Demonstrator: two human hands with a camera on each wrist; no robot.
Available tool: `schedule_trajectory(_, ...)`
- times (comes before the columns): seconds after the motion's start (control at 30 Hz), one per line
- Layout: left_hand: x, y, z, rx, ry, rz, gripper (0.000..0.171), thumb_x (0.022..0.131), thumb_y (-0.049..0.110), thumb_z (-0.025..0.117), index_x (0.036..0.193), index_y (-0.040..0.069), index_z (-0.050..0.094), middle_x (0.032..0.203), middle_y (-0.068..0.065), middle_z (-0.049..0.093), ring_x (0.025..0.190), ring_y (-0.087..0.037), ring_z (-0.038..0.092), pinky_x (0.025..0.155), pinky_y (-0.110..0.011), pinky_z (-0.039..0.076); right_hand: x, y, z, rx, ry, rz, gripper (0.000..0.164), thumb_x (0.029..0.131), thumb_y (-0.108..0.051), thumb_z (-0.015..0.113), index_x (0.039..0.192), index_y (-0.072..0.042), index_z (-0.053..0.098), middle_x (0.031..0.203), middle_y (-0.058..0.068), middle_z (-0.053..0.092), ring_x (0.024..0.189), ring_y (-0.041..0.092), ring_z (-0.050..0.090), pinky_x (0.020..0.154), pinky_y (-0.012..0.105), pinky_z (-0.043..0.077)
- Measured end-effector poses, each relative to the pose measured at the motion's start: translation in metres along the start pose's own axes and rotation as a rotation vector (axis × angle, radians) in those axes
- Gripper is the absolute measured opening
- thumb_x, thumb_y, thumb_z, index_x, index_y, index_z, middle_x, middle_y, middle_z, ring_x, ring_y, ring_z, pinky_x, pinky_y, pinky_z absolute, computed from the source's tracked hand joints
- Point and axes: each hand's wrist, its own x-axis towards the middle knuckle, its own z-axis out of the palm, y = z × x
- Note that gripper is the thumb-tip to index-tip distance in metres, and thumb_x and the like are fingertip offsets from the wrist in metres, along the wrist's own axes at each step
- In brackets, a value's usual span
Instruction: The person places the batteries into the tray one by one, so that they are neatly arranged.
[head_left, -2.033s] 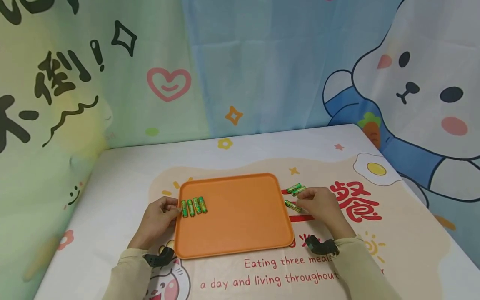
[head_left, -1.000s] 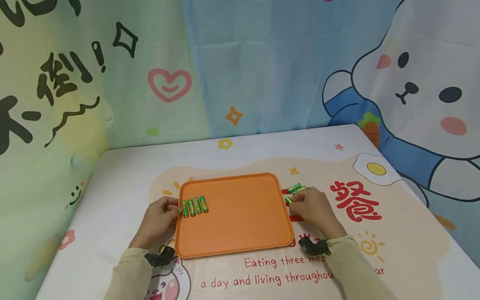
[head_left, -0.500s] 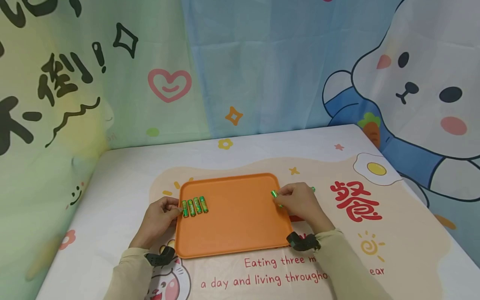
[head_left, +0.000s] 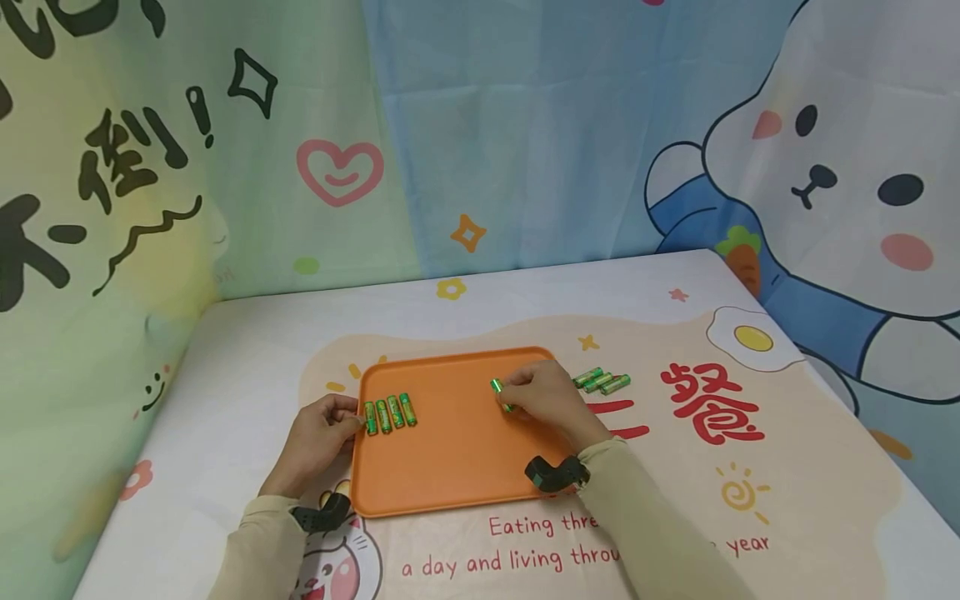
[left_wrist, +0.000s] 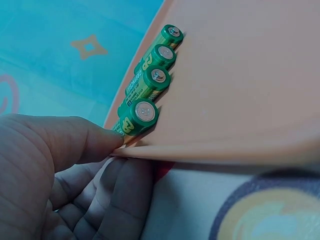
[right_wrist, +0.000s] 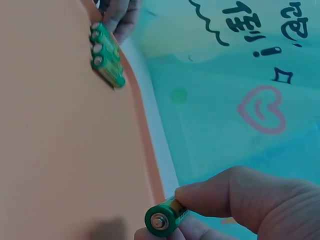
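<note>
An orange tray (head_left: pixel 450 492) lies on the table, and my left hand (head_left: pixel 315 437) pinches its left rim between thumb and fingers. Along that rim, inside the tray, several green batteries (head_left: pixel 395 411) lie side by side in a row; in the left wrist view the nearest battery (left_wrist: pixel 137 117) is right at my thumb. My right hand (head_left: pixel 551 400) is over the right half of the tray. Between its thumb and fingers it pinches one green battery (right_wrist: pixel 167 216), metal nub toward the right wrist camera.
Three more green batteries (head_left: pixel 602 381) lie on the table just right of the tray. The tablecloth (head_left: pixel 810 467) carries printed words and pictures. A printed curtain (head_left: pixel 525 125) hangs behind the table.
My right hand has picked up a battery from the table right of the tray and carried it left over the tray. My left hand has stayed at the rim.
</note>
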Motion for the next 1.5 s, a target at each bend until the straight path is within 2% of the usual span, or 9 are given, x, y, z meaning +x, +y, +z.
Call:
schedule_trajectory(0.23,0.0,0.0,0.0,-0.008,-0.004,0.0,0.031,0.097,0.008,0.062,0.126,-0.005,0.063,0.099,-0.011,0.064,0.081,-0.015,0.066,0.068,-0.023,0.058,0.009,-0.009,0.023,0.034,-0.05,-0.001,0.01,0.085,-0.011,0.076,0.092,-0.005,0.079,0.085,0.006,0.073,0.068,0.017,0.067,0.062,0.025,0.055)
schedule_trajectory(0.5,0.0,0.0,0.0,0.0,-0.001,0.0,0.031,0.097,0.008,0.062,0.126,-0.005,0.063,0.1,-0.011,0.064,0.081,-0.016,0.064,0.067,-0.022,0.057,0.015,-0.022,0.046,0.046,-0.094,0.016,0.01,0.084,-0.009,0.077,0.093,-0.005,0.079,0.085,0.008,0.074,0.07,0.018,0.07,0.063,0.028,0.059)
schedule_trajectory(0.7,0.0,-0.001,0.0,0.007,0.001,-0.003,0.032,0.097,0.007,0.062,0.126,-0.005,0.062,0.1,-0.011,0.064,0.081,-0.015,0.064,0.067,-0.021,0.057,0.019,-0.028,0.061,0.048,-0.113,-0.003,0.007,0.085,-0.009,0.076,0.089,-0.004,0.078,0.081,0.009,0.073,0.068,0.018,0.071,0.062,0.029,0.06)
schedule_trajectory(1.0,0.0,0.0,0.0,0.008,0.002,-0.003,0.031,0.097,0.008,0.062,0.126,-0.005,0.063,0.099,-0.011,0.063,0.081,-0.015,0.063,0.067,-0.021,0.057,0.02,-0.036,0.076,0.051,-0.138,-0.018,0.005,0.084,-0.006,0.074,0.084,-0.005,0.079,0.077,0.008,0.074,0.066,0.02,0.072,0.061,0.03,0.06)
schedule_trajectory(1.5,0.0,0.001,0.0,0.005,0.007,-0.004,0.032,0.096,0.006,0.062,0.126,-0.005,0.062,0.098,-0.011,0.064,0.079,-0.015,0.063,0.065,-0.021,0.056,0.021,-0.045,0.089,-0.011,-0.134,-0.048,0.01,0.084,-0.002,0.071,0.08,-0.003,0.08,0.071,0.012,0.074,0.063,0.025,0.072,0.059,0.033,0.06)
